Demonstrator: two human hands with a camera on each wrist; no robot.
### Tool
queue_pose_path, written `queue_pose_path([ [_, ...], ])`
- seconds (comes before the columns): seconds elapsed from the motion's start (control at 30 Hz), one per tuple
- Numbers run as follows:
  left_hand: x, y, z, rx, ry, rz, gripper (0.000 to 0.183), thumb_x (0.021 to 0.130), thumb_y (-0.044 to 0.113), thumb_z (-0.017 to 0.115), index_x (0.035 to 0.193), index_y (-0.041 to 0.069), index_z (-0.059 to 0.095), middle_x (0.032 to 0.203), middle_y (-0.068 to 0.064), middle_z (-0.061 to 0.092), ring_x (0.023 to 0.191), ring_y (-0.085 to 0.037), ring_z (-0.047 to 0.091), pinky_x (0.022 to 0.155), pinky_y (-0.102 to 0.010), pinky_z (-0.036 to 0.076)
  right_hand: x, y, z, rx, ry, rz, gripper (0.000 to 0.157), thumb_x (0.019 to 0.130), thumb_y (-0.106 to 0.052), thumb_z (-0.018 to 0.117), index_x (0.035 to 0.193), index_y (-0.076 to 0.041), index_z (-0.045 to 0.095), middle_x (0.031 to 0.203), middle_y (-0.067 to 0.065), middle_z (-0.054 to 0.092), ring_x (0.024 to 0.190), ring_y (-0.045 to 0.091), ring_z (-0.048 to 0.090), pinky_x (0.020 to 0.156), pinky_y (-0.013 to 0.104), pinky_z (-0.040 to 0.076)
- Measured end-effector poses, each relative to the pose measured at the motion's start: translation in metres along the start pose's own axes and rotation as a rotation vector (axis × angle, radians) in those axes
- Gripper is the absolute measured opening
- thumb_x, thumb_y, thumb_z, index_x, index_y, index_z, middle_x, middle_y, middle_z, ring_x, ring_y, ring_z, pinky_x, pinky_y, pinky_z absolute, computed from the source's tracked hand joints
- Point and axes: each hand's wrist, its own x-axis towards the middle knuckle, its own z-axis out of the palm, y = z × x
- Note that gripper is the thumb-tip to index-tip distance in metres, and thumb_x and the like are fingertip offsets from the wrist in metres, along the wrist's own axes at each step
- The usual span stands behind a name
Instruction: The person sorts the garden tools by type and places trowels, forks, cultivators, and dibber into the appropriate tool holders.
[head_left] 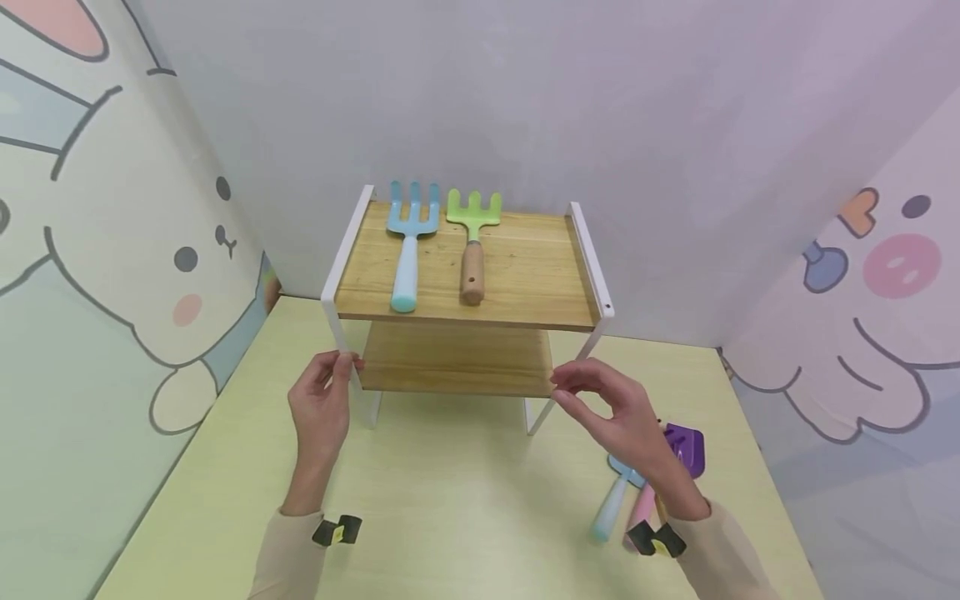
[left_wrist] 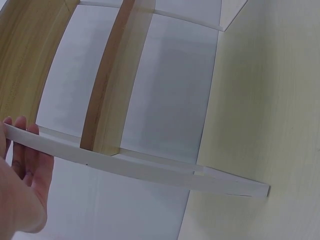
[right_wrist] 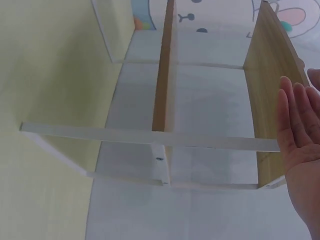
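Observation:
A two-tier shelf with wooden boards and a white frame stands on the table. My left hand grips its left front leg, between thumb and fingers; in the left wrist view the fingers lie behind the white bar. At the right front leg is my right hand, with a gap between thumb and fingers. The right wrist view shows these fingers fairly straight beside the white bar; whether they touch it I cannot tell. On the top board lie a blue hand fork and a green hand fork with a wooden handle.
Right of the shelf, partly under my right forearm, lie a blue-handled tool, a pink handle and a purple tool head. The pale yellow table meets walls with cartoon animals behind and at both sides.

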Motion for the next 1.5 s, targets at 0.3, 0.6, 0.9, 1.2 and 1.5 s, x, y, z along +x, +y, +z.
queue_pose_path([
  [0.3, -0.001, -0.003, 0.0, 0.005, 0.003, 0.011, 0.017, 0.102, -0.001, 0.06, 0.1, -0.017, 0.064, 0.09, 0.003, 0.072, 0.088, -0.008, 0.071, 0.089, -0.02, 0.057, -0.027, 0.018, 0.004, 0.015, 0.019, 0.058, 0.038, 0.086, 0.016, 0.072, 0.119, -0.002, 0.067, 0.109, 0.005, 0.071, 0.098, 0.015, 0.069, 0.087, 0.024, 0.058],
  [0.6, 0.0, -0.001, 0.0, 0.013, 0.002, 0.0, 0.017, 0.102, 0.001, 0.061, 0.099, -0.016, 0.065, 0.09, 0.005, 0.072, 0.088, -0.008, 0.071, 0.089, -0.02, 0.057, -0.058, 0.041, 0.007, 0.046, 0.076, 0.153, 0.035, 0.088, 0.018, 0.068, 0.119, 0.001, 0.066, 0.11, 0.007, 0.07, 0.1, 0.013, 0.069, 0.091, 0.022, 0.056],
  [0.9, 0.001, -0.002, 0.0, 0.035, -0.001, -0.028, 0.021, 0.103, 0.005, 0.062, 0.099, -0.015, 0.064, 0.091, 0.005, 0.072, 0.089, -0.009, 0.071, 0.089, -0.02, 0.057, -0.093, 0.058, 0.007, 0.048, 0.144, 0.287, 0.031, 0.093, 0.011, 0.068, 0.122, 0.003, 0.065, 0.112, 0.019, 0.068, 0.102, 0.011, 0.068, 0.093, 0.019, 0.054],
  [1.2, 0.001, 0.0, -0.002, 0.011, -0.021, -0.017, 0.018, 0.103, 0.001, 0.06, 0.1, -0.015, 0.065, 0.09, 0.003, 0.072, 0.089, -0.009, 0.071, 0.089, -0.019, 0.056, -0.123, 0.07, 0.008, 0.025, 0.169, 0.368, 0.032, 0.094, 0.008, 0.068, 0.125, 0.005, 0.062, 0.113, 0.012, 0.07, 0.096, 0.012, 0.071, 0.085, 0.02, 0.057],
  [1.5, 0.001, -0.002, -0.003, 0.011, -0.036, -0.007, 0.015, 0.103, -0.001, 0.06, 0.1, -0.015, 0.065, 0.09, 0.003, 0.072, 0.088, -0.009, 0.071, 0.089, -0.019, 0.056, -0.154, 0.08, 0.011, -0.02, 0.211, 0.474, 0.027, 0.097, 0.003, 0.068, 0.123, 0.004, 0.063, 0.112, 0.004, 0.071, 0.091, 0.013, 0.072, 0.08, 0.022, 0.059],
])
